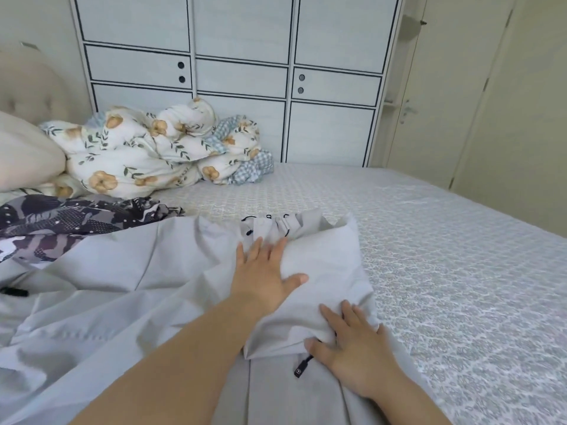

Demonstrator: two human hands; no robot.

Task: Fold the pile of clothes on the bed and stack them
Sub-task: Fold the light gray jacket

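Observation:
A pale grey jacket (129, 289) with black drawcords and a black zipper pull lies spread over the near left of the bed (460, 271). One part of it is folded over on the right, and its gathered hood edge lies just beyond my fingers. My left hand (264, 271) lies flat on that folded part with fingers spread. My right hand (352, 345) presses the folded part's near corner, fingers apart, close to the zipper pull. A dark patterned garment (61, 219) lies crumpled at the far left, partly under the jacket.
A floral and blue-check duvet (159, 148) is bunched at the head of the bed beside a beige pillow (24, 157). A white wardrobe (239, 72) stands behind the bed. A cream door (445, 102) is at the right. The patterned bedsheet shows on the right half.

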